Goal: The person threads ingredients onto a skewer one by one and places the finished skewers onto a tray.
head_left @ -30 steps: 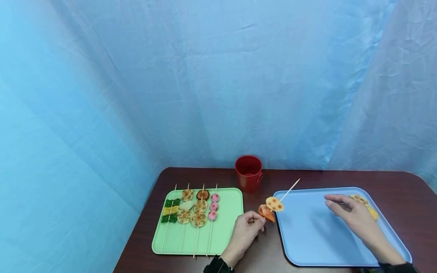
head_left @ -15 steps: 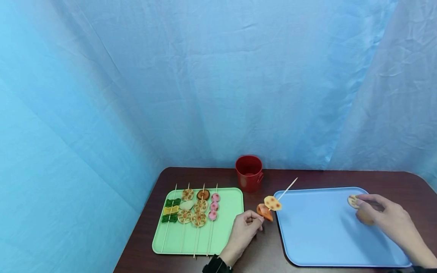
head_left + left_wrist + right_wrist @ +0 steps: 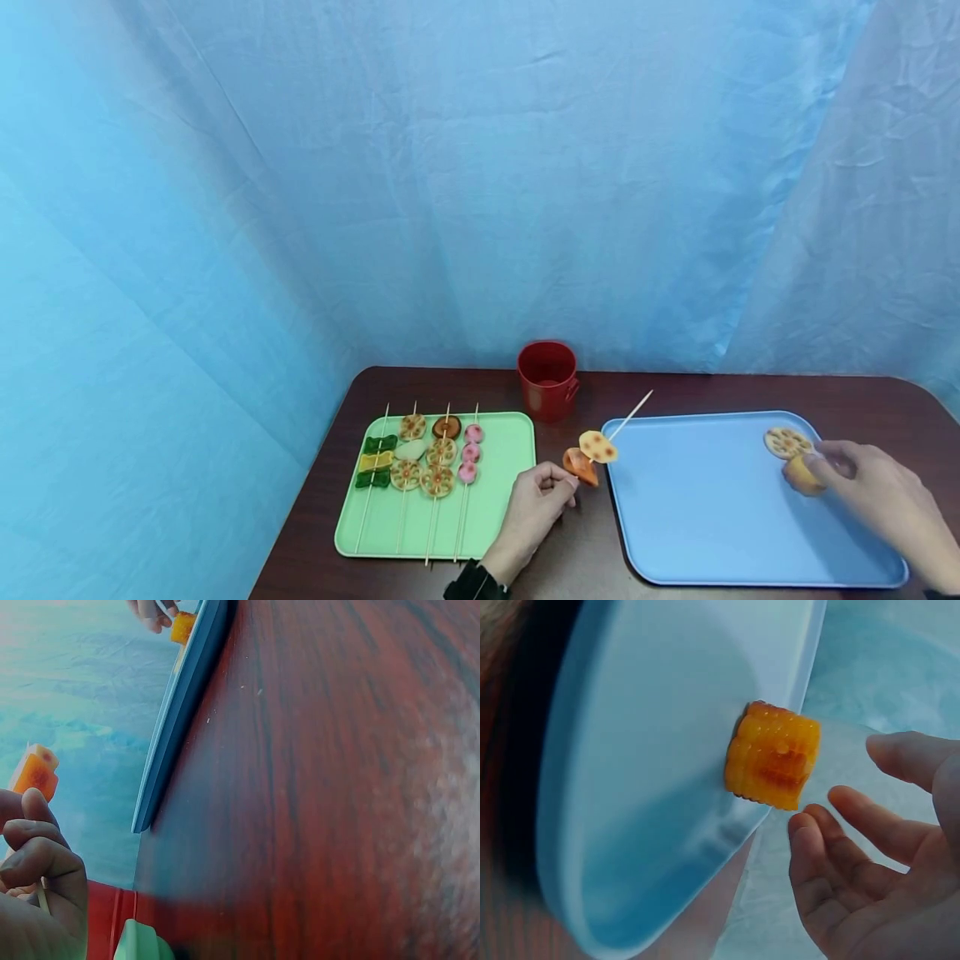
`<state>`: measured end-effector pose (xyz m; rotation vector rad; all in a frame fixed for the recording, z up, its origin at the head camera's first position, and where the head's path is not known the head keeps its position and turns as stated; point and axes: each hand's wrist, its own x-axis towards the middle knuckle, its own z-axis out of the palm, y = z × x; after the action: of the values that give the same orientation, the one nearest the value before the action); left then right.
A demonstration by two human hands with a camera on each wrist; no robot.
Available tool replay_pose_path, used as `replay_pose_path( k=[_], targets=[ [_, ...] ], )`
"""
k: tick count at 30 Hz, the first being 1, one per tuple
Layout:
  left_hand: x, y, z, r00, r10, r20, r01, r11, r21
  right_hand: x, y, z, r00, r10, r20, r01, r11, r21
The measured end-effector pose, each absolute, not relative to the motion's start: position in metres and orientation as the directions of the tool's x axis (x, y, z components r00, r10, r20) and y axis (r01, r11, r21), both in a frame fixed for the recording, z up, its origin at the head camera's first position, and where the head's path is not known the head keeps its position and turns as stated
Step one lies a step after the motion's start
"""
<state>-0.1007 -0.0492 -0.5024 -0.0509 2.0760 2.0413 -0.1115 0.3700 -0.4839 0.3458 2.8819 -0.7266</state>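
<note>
In the head view my left hand point(image 3: 531, 510) pinches a wooden skewer point(image 3: 632, 414) between the two trays. Threaded on it are a folded orange piece point(image 3: 581, 467) and a pale yellow slice with brown spots point(image 3: 598, 446). The left wrist view shows the curled fingers with the stick's end point(image 3: 43, 898) poking out below. My right hand point(image 3: 873, 479) is over the right side of the blue tray point(image 3: 697, 517), fingertips close to a piece of corn point(image 3: 774, 756). Its thumb and fingers stand apart. Against the corn lies a lotus root slice point(image 3: 787, 442).
A green tray point(image 3: 498, 492) on the left bears several finished-looking skewers, among them one with pink balls point(image 3: 469, 453) and one with green and yellow pieces point(image 3: 375, 463). Behind the trays stands a red cup point(image 3: 547, 383). A blue curtain point(image 3: 525, 183) hangs behind the dark wooden table point(image 3: 862, 404).
My right hand has moved right across the blue tray to the corn, uncovering the lotus root slice. The left hand and its skewer have shifted only slightly left.
</note>
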Motion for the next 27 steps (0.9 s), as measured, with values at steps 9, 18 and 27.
replay_pose_path(
  k=[9, 18, 27],
  targets=[
    [-0.101, -0.049, -0.503, -0.974, 0.134, -0.184, -0.182, 0.029, 0.983, -0.111, 0.370, -0.493, -0.944, 0.212, -0.252, 0.301, 0.865, -0.402],
    [-0.100, -0.050, -0.502, -0.971, 0.131, -0.199, -0.197, 0.030, 0.980, -0.111, 0.369, -0.498, -0.885, 0.268, -0.379, 0.419, 0.815, -0.401],
    [-0.100, -0.050, -0.503, -0.969, 0.134, -0.207, -0.204, 0.035, 0.978, -0.105, 0.369, -0.499, -0.898, 0.213, -0.386, 0.389, 0.795, -0.465]
  ],
)
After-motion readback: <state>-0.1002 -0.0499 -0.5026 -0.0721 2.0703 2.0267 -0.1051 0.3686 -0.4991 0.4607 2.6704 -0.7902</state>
